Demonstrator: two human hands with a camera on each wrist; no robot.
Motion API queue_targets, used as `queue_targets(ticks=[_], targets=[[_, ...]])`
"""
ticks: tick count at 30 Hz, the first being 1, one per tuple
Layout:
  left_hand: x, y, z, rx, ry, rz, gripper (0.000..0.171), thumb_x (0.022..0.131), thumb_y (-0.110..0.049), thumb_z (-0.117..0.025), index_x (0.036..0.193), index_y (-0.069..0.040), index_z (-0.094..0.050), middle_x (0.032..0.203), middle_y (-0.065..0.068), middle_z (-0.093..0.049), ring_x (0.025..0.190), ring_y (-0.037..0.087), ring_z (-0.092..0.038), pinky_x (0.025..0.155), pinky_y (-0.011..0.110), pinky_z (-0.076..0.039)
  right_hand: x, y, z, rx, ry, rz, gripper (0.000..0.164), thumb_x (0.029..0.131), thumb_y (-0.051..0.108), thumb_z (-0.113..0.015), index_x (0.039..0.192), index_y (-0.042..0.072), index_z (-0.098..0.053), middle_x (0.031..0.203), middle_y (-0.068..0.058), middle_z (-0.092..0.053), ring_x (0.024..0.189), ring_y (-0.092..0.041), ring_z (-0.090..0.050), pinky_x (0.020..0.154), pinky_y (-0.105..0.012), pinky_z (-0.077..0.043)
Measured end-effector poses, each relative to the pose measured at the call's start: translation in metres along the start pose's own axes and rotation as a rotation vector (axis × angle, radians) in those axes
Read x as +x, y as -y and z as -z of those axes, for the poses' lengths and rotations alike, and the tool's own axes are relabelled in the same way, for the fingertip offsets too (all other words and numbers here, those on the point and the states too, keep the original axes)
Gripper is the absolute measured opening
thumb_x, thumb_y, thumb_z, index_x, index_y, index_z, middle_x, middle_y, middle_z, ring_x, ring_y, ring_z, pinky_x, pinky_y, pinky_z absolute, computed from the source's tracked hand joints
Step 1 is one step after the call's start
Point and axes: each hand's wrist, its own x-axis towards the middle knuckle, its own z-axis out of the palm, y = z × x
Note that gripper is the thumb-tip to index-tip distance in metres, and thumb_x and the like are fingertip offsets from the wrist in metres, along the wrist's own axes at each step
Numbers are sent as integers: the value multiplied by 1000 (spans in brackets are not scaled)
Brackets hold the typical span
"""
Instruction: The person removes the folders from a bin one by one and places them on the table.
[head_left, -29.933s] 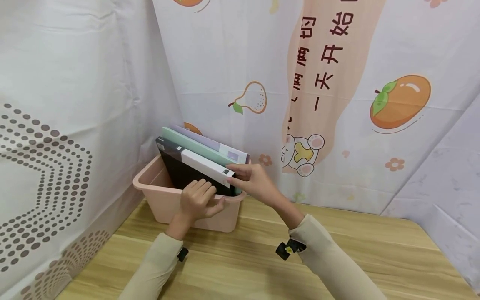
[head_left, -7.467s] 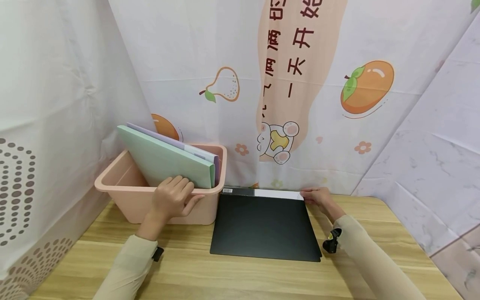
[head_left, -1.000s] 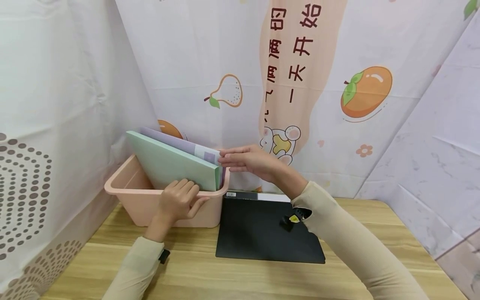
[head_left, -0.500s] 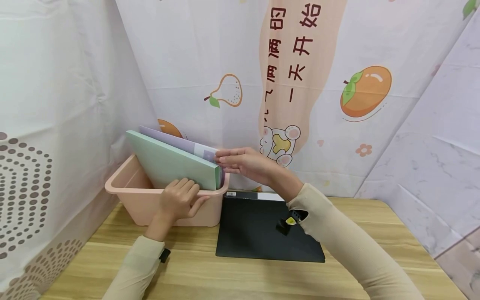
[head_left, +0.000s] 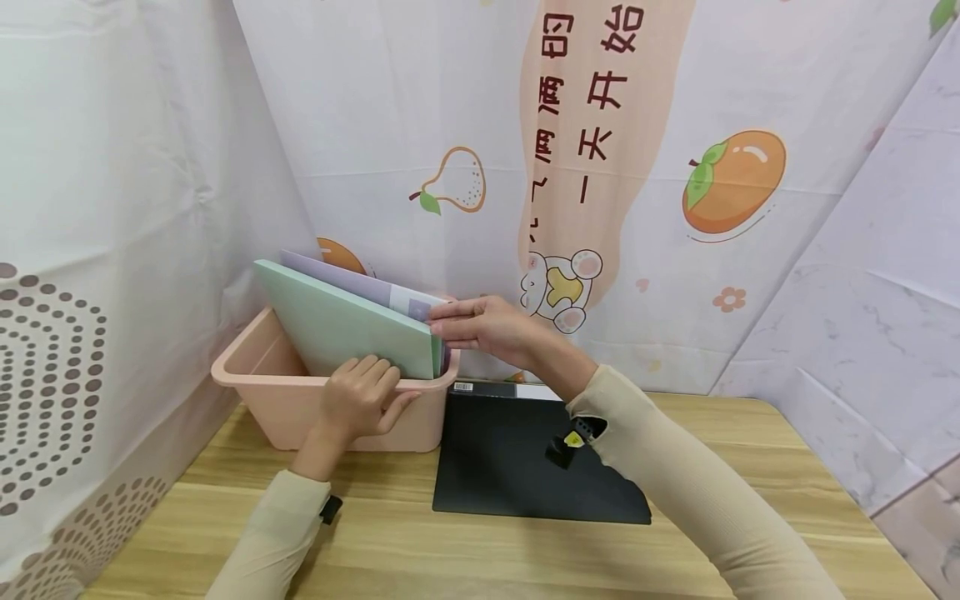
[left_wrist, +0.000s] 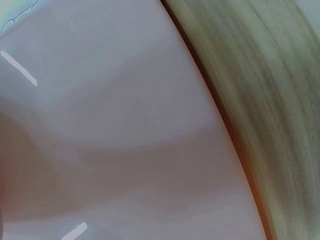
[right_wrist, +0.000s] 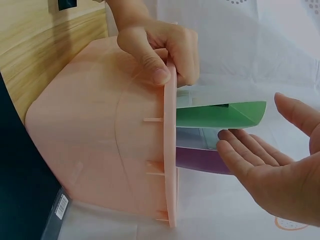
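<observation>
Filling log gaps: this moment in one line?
left hand: grips rim of bin | right hand: empty, beside purple folder | green folder, purple folder: in bin | black folder: flat on table

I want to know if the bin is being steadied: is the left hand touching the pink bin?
Touching. The right wrist view shows it: the left hand grips the rim of the pink bin, thumb outside, fingers over the edge.

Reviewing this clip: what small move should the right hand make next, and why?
Probably bring the right hand's thumb in to pinch the green folder: in the right wrist view the thumb stands apart from it, and the fingers reach in on the purple folder side. The left hand grips the pink bin's rim, which should steady it.
</observation>
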Motion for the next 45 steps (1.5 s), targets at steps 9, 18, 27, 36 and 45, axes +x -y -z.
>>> queue_targets(ticks=[9, 18, 27, 36, 45], targets=[[0, 0, 0, 3, 3, -3, 52, 103, -45, -46, 69, -7, -53, 58, 6, -49, 51, 23, -50, 45, 31, -38, 4, -9, -4, -91, -81, 11, 41, 90, 8, -75, 130, 6, -68, 127, -12, -72, 115, -16, -68, 110, -38, -47], [0, 1, 1, 3, -3, 3, 52, 103, -44, -47, 68, -6, -53, 58, 6, -50, 51, 22, -50, 45, 31, -38, 7, -12, -9, -160, -143, 73, 37, 83, 9, -83, 119, 6, -75, 113, -10, -77, 104, -14, -71, 93, -30, -56], [0, 1, 1, 2, -7, 1, 52, 103, -45, -47, 68, -7, -52, 58, 6, -50, 52, 23, -50, 45, 31, -38, 12, -10, -10, -134, -202, 34, 29, 84, 11, -82, 112, 3, -78, 123, -12, -72, 96, -18, -75, 92, -40, -59], [-1, 0, 1, -8, 13, 11, 52, 103, -45, -47, 68, -8, -50, 58, 6, -48, 52, 23, -50, 46, 32, -40, 18, -11, -2, -52, -241, 0, 28, 91, 10, -76, 113, -6, -74, 112, -24, -74, 91, -30, -78, 86, -46, -60], [1, 0, 0, -21, 8, 12, 51, 103, -44, -48, 68, -8, -49, 59, 6, -48, 52, 23, -51, 46, 33, -41, 19, -11, 2, -23, -255, -4, 27, 93, 11, -71, 112, -9, -73, 103, -27, -74, 87, -32, -78, 84, -47, -60]])
